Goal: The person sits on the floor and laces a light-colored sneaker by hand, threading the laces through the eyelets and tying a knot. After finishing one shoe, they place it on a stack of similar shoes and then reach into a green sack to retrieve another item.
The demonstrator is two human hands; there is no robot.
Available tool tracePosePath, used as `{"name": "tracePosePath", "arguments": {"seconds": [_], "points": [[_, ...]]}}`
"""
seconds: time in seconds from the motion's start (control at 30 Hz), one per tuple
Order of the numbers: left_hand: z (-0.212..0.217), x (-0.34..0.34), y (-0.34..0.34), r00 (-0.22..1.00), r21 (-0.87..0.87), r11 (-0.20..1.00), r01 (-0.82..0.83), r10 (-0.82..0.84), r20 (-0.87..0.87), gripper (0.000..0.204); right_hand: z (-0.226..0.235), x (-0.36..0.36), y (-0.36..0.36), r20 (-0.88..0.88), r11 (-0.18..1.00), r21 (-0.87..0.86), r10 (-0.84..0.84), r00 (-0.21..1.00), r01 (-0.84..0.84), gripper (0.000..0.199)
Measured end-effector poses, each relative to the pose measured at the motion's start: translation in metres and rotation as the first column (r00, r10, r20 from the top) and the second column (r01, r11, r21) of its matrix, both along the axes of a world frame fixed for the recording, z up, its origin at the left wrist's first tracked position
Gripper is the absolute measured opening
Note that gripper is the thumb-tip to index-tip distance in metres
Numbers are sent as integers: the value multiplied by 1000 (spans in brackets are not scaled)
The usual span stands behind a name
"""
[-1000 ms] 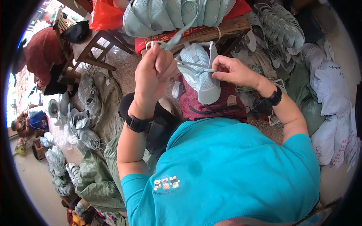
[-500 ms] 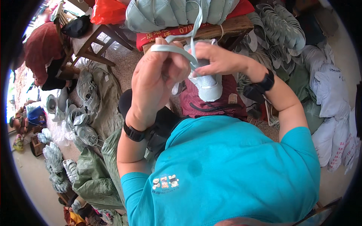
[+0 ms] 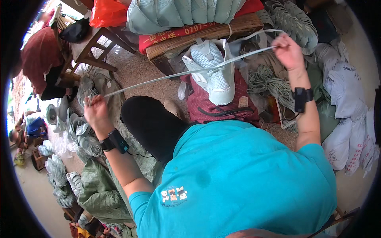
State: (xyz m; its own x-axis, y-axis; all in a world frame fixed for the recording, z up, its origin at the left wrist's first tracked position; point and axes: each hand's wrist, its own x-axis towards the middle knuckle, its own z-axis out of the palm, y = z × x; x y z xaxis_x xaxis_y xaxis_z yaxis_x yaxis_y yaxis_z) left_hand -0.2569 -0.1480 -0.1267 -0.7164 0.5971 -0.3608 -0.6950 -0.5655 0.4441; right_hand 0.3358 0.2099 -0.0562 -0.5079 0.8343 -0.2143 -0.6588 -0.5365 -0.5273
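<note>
A pale grey-white shoe upper [image 3: 220, 89] rests on the dark red striped cloth [image 3: 242, 93] over my lap, its toe toward me. A light grey shoelace [image 3: 158, 80] is drawn taut across it, passing over the tongue [image 3: 206, 53]. My left hand [image 3: 96, 112], far out to the left, is closed on one end of the lace. Up and to the right, my right hand [image 3: 288, 53] pinches the other side, and a loose length loops beyond its fingers. Neither hand touches the shoe upper.
Ahead stands a wooden bench [image 3: 206, 36] with a row of grey shoe uppers [image 3: 186, 16] on a red cloth. A bundle of laces [image 3: 270, 83] hangs at right near white sacks [image 3: 349, 95]. Green sacking [image 3: 99, 190] and more uppers lie left; a person in red [image 3: 41, 57] bends by a stool.
My hands have moved wide apart from close together above the shoe upper. The lace, looped and slack before, is now stretched out between them, and the upper is uncovered.
</note>
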Motion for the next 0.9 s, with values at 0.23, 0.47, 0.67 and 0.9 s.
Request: {"name": "tracePosePath", "arguments": {"seconds": [0.23, 0.47, 0.67, 0.9], "points": [[3, -15, -18, 922, -303, 878, -372, 312, -228, 22, -72, 270, 83, 473, 644, -228, -582, 661, 730, 9], [30, 133, 62, 710, -408, 909, 91, -346, -614, 33, -86, 104, 10, 751, 981, 25, -146, 644, 193, 23], [28, 245, 109, 649, -306, 820, 483, -570, -504, 27, -26, -68, -82, 796, 838, 293, 52, 603, -460, 21], [20, 290, 121, 487, -449, 639, 625, -768, -415, 22, -21, -92, -107, 849, 500, 507, -152, 506, -702, 22]]}}
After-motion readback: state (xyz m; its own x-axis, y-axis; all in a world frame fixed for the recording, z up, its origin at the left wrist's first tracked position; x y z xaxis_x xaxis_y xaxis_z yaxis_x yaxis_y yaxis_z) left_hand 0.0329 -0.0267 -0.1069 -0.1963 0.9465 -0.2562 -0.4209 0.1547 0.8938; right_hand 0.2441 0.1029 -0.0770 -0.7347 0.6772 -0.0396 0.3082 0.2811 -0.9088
